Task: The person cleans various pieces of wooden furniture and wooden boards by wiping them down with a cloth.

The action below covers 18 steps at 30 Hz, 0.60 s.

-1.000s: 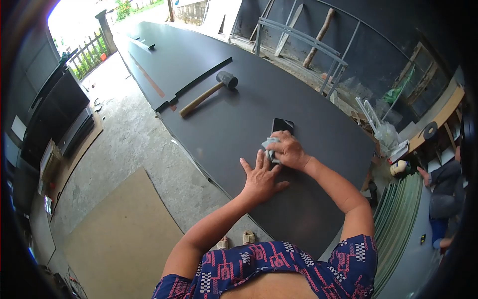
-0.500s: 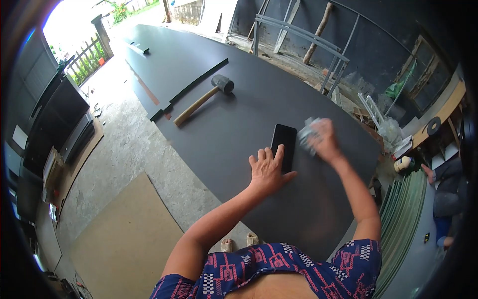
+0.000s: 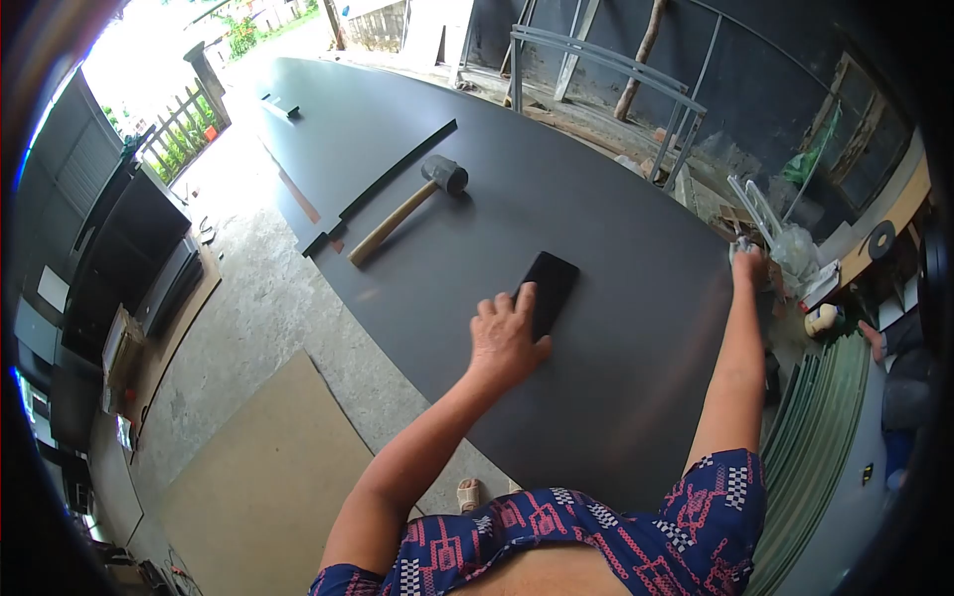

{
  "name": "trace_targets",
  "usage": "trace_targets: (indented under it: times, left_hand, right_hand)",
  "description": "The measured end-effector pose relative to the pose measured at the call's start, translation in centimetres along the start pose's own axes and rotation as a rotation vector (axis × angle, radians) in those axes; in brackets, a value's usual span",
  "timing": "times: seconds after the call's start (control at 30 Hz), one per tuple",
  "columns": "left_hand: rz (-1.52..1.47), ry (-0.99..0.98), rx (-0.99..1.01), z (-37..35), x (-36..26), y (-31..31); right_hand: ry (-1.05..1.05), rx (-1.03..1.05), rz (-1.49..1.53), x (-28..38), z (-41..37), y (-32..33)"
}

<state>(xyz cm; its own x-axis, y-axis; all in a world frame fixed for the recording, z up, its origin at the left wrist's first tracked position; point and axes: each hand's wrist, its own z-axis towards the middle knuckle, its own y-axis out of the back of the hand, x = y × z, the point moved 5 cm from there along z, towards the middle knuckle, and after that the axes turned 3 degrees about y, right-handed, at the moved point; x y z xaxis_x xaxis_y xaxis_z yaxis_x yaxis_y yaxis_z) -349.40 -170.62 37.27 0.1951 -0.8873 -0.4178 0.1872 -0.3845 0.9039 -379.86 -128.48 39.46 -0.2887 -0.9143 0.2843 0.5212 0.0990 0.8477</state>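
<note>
A black smartphone [image 3: 554, 290] lies tilted on a large dark grey panel [image 3: 616, 377]. My left hand [image 3: 505, 340] rests at the phone's lower left edge, fingers stretched out and touching it without wrapping round it. Far to the right, my right hand [image 3: 752, 266] is at the panel's edge with the arm extended. Its fingers are closed on a crumpled light grey cloth [image 3: 737, 246], mostly hidden by the hand. Beyond the phone, a mallet [image 3: 405, 211] with a dark head and wooden handle lies on the panel.
Long dark strips [image 3: 397, 169] lie on the panel's far part. Metal frames [image 3: 606, 62] stand behind it. Green ridged sheets [image 3: 820, 437] are stacked at right, near another person's hand [image 3: 873, 340]. A tan board [image 3: 278, 467] lies on the concrete floor at left.
My right hand has moved right with the cloth, from beside the phone to the panel's edge. My left hand has shifted slightly left, and the phone has turned clockwise and shifted left.
</note>
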Motion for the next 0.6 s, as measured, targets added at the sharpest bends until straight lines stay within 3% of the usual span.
trace_targets:
  times: [0.17, 0.23, 0.33, 0.47, 0.53, 0.6]
  left_hand:
    - [0.038, 0.113, -0.094, -1.2, 3.9, 1.9]
    - [0.028, 0.144, -0.120, -1.4, 4.9, 2.1]
    - [0.023, 0.176, -0.139, -1.1, 6.3, 2.4]
    - [0.027, 0.128, -0.240, 0.0, 8.6, 2.3]
    - [0.029, 0.160, -0.200, 0.7, 9.2, 2.8]
    - [0.034, 0.167, -0.167, 1.6, 9.2, 3.0]
  right_hand:
    - [0.374, 0.054, 0.155, 12.8, -6.3, -1.1]
    - [0.635, 0.064, 0.289, 18.2, -8.5, -5.7]
    - [0.950, 0.077, 0.320, 24.9, -16.2, -5.7]
    - [1.163, 0.158, 0.399, 23.9, -28.6, 0.7]
    - [1.330, 0.179, 0.536, 21.4, -35.0, 4.7]
    - [1.429, 0.498, 0.695, 19.1, -41.2, 10.1]
